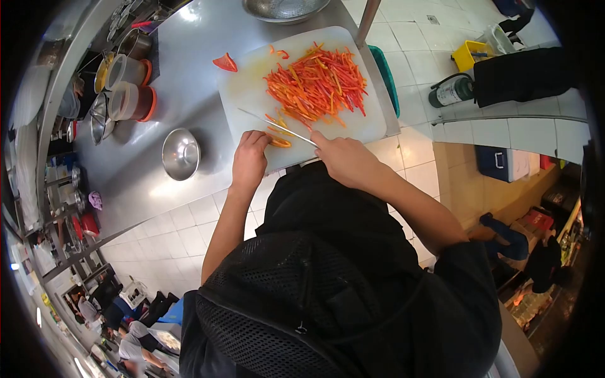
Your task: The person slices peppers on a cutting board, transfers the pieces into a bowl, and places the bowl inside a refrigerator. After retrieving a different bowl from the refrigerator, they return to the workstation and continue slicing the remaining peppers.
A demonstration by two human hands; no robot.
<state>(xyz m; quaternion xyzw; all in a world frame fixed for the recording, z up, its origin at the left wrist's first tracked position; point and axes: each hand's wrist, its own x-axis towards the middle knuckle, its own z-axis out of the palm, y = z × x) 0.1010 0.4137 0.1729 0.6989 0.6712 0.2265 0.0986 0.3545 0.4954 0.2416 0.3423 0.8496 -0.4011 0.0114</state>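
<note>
Left of the cutting board, a steel bowl sits on the bench, probably clear of your blade. At the board's near edge, your left hand curls its fingers onto an orange pepper piece, seemingly steadying it. The knife slants over the board; pepper strips heap beyond it, presumably leaving cutting room. Your right hand closes round the knife's handle.

Black mesh cap worn, small pale mark seen on it. Black short sleeves worn either side of cap. Black cloth seen beyond cap. Forearms left uncovered.
</note>
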